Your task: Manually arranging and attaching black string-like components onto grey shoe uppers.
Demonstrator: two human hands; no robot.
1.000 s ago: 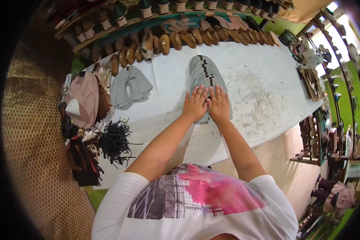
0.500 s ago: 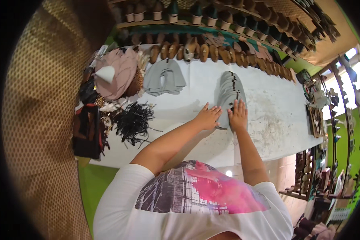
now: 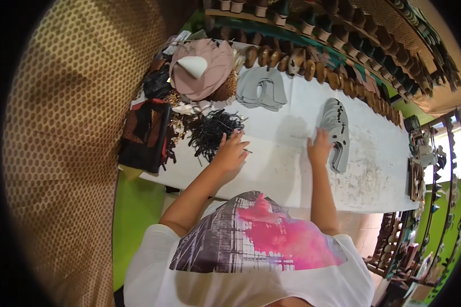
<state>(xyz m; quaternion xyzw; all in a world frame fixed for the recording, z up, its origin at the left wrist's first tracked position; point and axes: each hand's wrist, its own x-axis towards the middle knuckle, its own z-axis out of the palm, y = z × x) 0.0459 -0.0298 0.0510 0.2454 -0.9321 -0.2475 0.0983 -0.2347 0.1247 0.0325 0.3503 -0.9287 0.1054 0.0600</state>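
The left hand (image 3: 233, 149) is held over the white-topped bench (image 3: 284, 169), palm down, fingers slightly parted and nothing visibly gripped. At its ten o'clock, just beside the fingertips, lies a tangled bundle of thin black cords (image 3: 210, 135); whether the fingers touch it cannot be told.

The right hand (image 3: 320, 147) is a little blurred, its thumb set wide of the other fingers and nothing seen between them. From its one o'clock round to four o'clock, close alongside, runs an overlapping row of grey U-shaped cut pieces (image 3: 335, 120) with dark marks down the middle; contact between hand and row is unclear.

At the right hand's eleven o'clock, well apart, a second stack of grey U-shaped pieces (image 3: 275, 92) lies fanned flat. Farther out, brown shoe lasts (image 3: 320, 72) line the far edge of the bench from eleven to two o'clock. Dark smudges (image 3: 369, 161) mark the top at three o'clock.

At the left hand's eleven o'clock, beyond the cords, sits a heap of dusty-pink cut pieces (image 3: 217, 71), with a white cone-shaped piece (image 3: 192, 66) on top.
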